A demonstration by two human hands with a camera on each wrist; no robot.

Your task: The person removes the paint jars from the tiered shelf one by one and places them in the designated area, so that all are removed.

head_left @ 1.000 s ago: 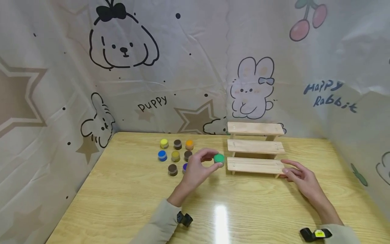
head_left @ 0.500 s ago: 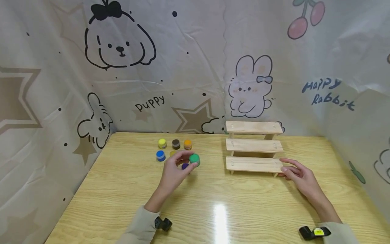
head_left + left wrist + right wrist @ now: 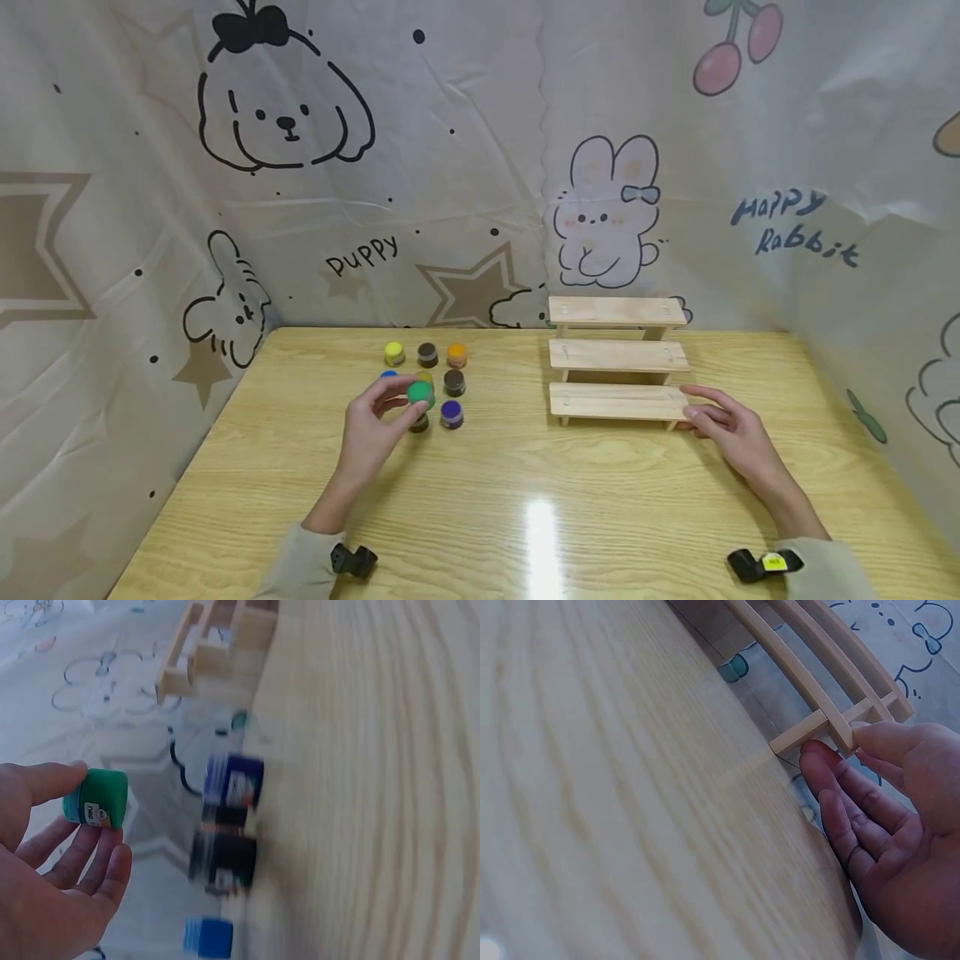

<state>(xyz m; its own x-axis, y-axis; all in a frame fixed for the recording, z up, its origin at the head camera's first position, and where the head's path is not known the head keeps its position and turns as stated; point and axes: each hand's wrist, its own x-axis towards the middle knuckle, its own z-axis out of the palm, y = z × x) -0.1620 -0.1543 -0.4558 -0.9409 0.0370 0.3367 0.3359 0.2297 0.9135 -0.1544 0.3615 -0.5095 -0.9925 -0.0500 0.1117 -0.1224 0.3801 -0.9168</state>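
My left hand (image 3: 369,435) pinches a small green-lidded paint jar (image 3: 421,393) between thumb and fingers, held up in front of other jars on the table. In the left wrist view, the green jar (image 3: 96,798) has a printed label on its side. A pale wooden three-step display stand (image 3: 618,356) stands to the right. At the right end of its lowest board is my right hand (image 3: 733,435). The right wrist view shows that thumb on top of the board end (image 3: 838,731), with fingertips beneath it.
Beside the left hand stand several paint jars, among them yellow (image 3: 393,353), orange (image 3: 456,355), brown (image 3: 453,383) and purple (image 3: 452,414). The left hand and green jar partly cover others. A printed cloth (image 3: 465,125) hangs behind the wooden table (image 3: 510,508).
My left hand has carried the green jar leftward, from near the stand to in front of the jar group. The right hand keeps its hold on the stand. The view has shifted slightly.
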